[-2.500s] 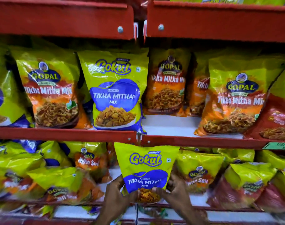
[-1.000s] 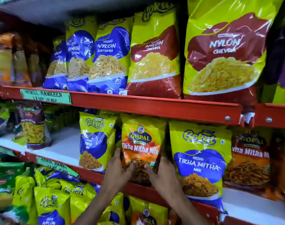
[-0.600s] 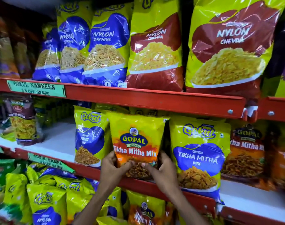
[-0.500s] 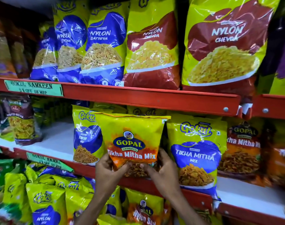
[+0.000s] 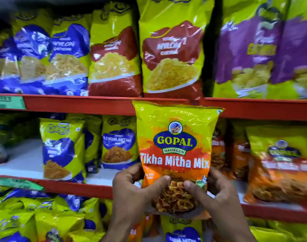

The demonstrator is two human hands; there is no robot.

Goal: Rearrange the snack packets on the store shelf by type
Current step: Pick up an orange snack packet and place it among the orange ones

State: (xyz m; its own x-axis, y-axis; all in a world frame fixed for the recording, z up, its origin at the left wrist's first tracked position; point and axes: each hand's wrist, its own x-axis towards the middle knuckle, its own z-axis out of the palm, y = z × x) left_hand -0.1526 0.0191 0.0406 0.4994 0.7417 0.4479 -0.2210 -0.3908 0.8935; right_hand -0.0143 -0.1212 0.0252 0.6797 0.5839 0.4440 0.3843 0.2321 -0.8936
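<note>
I hold a yellow and orange Gopal Tikha Mitha Mix packet (image 5: pixel 175 145) upright in front of the middle shelf, clear of it. My left hand (image 5: pixel 131 191) grips its lower left corner and my right hand (image 5: pixel 213 194) its lower right. Blue and yellow Gokul Tikha Mitha packets (image 5: pixel 117 144) stand on the middle shelf to the left. More orange Gopal packets (image 5: pixel 278 165) stand on the same shelf to the right, partly hidden behind the held one.
Red shelf rails (image 5: pixel 79 103) run across. The top shelf holds blue Nylon Gathiya packets (image 5: pixel 67 58), red Nylon Chevda packets (image 5: pixel 170 55) and purple packets (image 5: pixel 264 53). White shelf board (image 5: pixel 21 158) shows at the middle left. Blue and yellow packets (image 5: pixel 44 220) fill the bottom shelf.
Both hands have pulled the Gopal packet off the middle shelf and carried it right and up. The view has swung to the right.
</note>
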